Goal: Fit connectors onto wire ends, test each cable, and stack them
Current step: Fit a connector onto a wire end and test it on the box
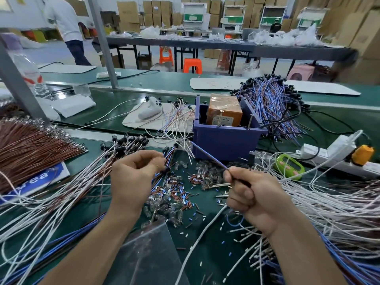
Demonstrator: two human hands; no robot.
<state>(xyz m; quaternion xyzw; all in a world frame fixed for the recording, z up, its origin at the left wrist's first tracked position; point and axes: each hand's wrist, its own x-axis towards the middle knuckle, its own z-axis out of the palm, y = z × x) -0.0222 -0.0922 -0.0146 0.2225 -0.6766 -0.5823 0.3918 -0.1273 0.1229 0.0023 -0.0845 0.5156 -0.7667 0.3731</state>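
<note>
- Right hand is curled into a fist, with thumb and forefinger pinching a thin blue-and-brown wire. The wire sticks up and to the left, toward the blue plastic bin.
- That wire looks straight and stiff. Its far end is too blurry to make out.
- Left hand has its fingers curled in, tips meeting the thumb right by a small black end piece. Can't tell if it's actually gripping it.
- Between and below the hands there's a scattered heap of small clear plastic connectors and cut insulation bits on the green table mat.
- A tangled bundle of blue and brown cables with black ends is piled behind the bin.
- An orange wrapped box sits inside the bin.
- Loose white wires fan out on the right, and a sheaf of brown wires lies far left.
</note>
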